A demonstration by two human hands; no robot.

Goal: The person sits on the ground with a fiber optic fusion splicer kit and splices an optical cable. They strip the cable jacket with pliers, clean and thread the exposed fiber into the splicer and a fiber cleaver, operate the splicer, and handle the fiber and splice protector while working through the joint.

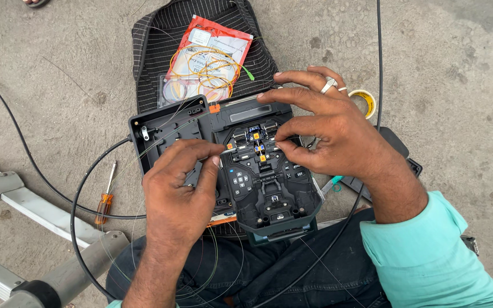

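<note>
A black fibre splicing machine [269, 188] rests on my lap, its lid open over small blue and orange clamps [256, 140]. My left hand [181, 191] sits at the machine's left side, fingertips pinched near a thin fibre strand by the clamps. My right hand [326, 134] reaches over from the right, thumb and forefinger pinched at the right clamp, other fingers spread on the machine's back edge. A ring is on one finger. Whether either hand grips the fibre cannot be told for sure.
A black open fibre tray [166, 128] lies left of the machine. Behind it, a striped bag [155, 51] holds packets of coiled yellow fibre cords [209, 63]. An orange-handled screwdriver [105, 202], black cable [75, 199], tape roll [365, 102] and ladder [41, 251] lie on concrete.
</note>
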